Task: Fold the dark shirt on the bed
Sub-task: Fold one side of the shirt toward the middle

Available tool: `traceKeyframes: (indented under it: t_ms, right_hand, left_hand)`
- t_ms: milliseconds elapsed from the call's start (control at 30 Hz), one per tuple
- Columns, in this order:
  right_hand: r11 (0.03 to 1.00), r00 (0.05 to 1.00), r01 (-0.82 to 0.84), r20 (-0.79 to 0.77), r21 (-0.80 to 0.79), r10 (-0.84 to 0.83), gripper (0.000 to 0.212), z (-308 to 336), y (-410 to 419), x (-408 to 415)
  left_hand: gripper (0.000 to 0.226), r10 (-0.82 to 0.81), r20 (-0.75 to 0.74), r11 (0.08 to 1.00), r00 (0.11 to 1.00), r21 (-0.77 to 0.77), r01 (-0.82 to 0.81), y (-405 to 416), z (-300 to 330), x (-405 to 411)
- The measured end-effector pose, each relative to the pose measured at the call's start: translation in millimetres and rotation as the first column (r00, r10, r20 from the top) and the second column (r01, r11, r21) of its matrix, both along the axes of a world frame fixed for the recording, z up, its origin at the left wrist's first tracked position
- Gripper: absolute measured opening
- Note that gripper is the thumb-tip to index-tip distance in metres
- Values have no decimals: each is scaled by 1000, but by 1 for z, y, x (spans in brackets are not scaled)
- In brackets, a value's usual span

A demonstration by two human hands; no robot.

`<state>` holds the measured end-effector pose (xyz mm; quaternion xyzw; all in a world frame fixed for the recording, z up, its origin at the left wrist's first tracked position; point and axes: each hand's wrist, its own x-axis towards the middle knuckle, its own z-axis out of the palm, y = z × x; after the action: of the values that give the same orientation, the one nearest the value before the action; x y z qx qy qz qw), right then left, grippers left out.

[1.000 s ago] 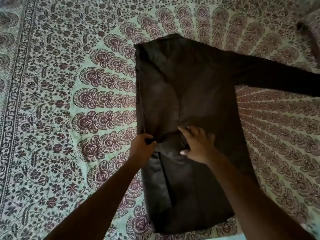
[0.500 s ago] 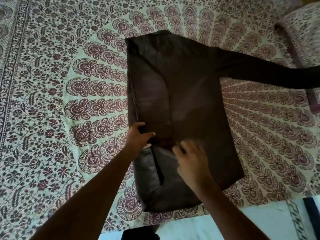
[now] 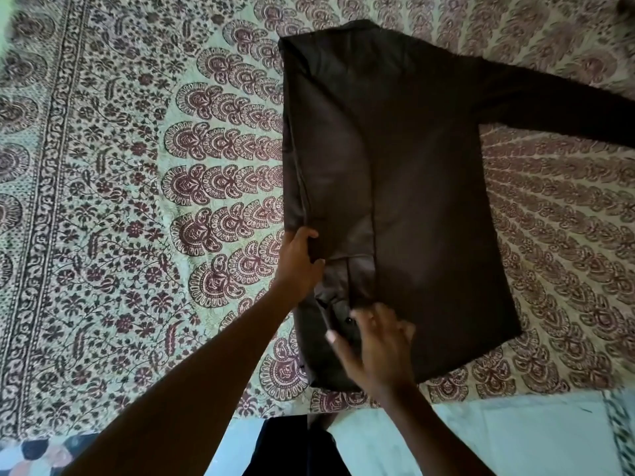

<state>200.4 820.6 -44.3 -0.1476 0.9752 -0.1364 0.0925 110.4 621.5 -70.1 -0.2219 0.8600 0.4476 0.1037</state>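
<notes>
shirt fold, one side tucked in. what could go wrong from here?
1. The left hand pinches only the folded edge of the dark shirt; a tug may undo that fold.
2. The right hand rests where fabric bunches, so creases may get pressed in.
3. The right sleeve lies spread across the bedsheet; it may drag and skew the shirt.

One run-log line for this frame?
stage: left side folded in | left hand: gripping dark shirt edge | right hand: fingers spread on shirt | right sleeve: unfolded
</notes>
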Motion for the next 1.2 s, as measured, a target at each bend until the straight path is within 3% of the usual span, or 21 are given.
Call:
traceKeyframes:
  t_ms: [67, 167, 233, 400, 567, 700, 767, 1067, 1200]
  right_hand:
    - [965, 968, 252, 27, -74, -250, 41, -7, 4, -14]
    - [851, 862, 471, 324, -233, -389, 35, -19, 13, -42]
    - [862, 827, 467, 441, -195, -349, 26, -22, 19, -57]
    - [902, 764, 425, 565, -79, -311, 33, -17, 19, -88]
    - [817, 810, 534, 408, -217, -421, 28, -3, -4, -144]
    - [688, 762, 634, 433, -353, -481, 32, -5, -40, -224]
    - [668, 774, 626, 423, -402, -471, 38, -11, -58, -265]
    - [826, 918, 395, 209, -403, -337, 39, -28, -121, -407]
    - [883, 932, 311, 295, -352, -211, 31, -30, -126, -436]
  left_hand:
    - [55, -2, 16, 1000, 1000, -19, 2, 2, -2, 6]
    - [55, -17, 39, 1000, 999, 4, 16, 6, -6, 15]
    - [56, -38, 30, 999, 999, 1, 38, 8, -8, 19]
    - [60, -30, -9, 1000, 1000, 11, 30, 4, -10, 11]
    - [53, 138, -80, 988, 987, 79, -131, -22, -8, -35]
    - [49, 174, -116, 979, 978, 132, -158, -58, -7, -102]
    - [48, 193, -118, 971, 974, 168, -172, -75, -8, -141]
    - [48, 116, -263, 992, 958, -20, -125, -126, -22, -292]
    - [32, 244, -283, 967, 927, 3, -254, -136, -15, -342]
